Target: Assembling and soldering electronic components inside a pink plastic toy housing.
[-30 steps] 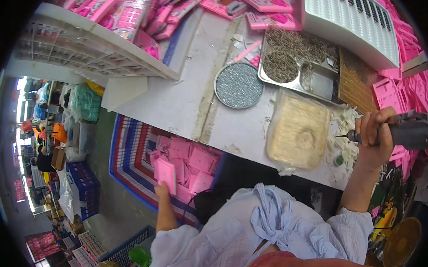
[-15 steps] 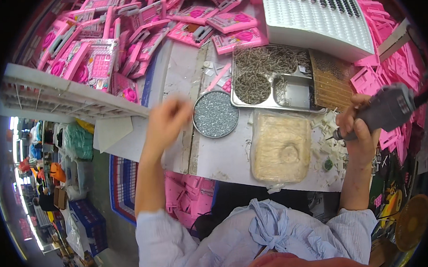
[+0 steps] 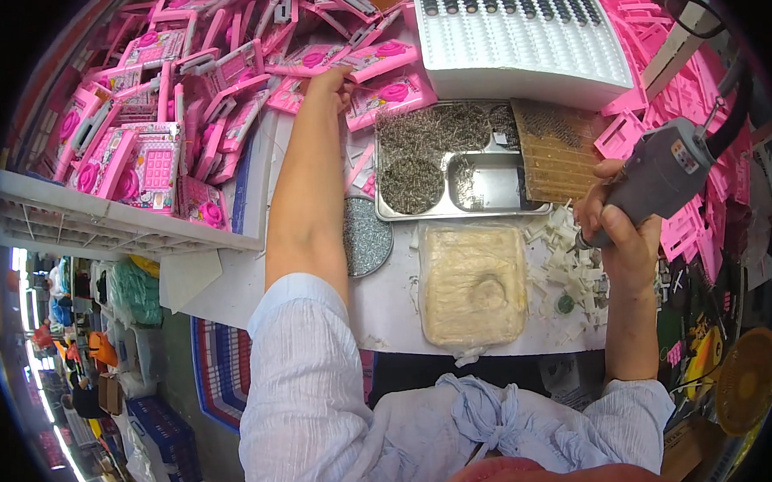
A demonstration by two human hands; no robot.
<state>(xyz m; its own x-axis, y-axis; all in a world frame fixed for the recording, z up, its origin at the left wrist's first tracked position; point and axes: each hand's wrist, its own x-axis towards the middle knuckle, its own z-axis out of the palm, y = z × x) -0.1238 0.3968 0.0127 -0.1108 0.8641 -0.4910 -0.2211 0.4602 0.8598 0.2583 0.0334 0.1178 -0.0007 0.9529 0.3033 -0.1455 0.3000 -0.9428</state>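
Note:
My left hand reaches far forward into the heap of pink toy panels, its fingers curled at the near edge of one pink toy panel; part of the fingers is hidden. In my right hand is a dark grey electric screwdriver, gripped near its nose, tip pointing down and left, its cable running off to the upper right. Under my left forearm, a round dish of small silvery pieces is partly covered. To its right lies a metal tray with compartments of small screws.
A yellowish block in clear plastic lies at the front of the table, small white parts beside it. Behind the tray stands a white rack with rows of black pieces. Pink frames pile up at right; a white grille edges the left.
My left hand has moved from above the dish forward to the pink toy panels. The view has shifted a little. My right hand still holds the electric screwdriver.

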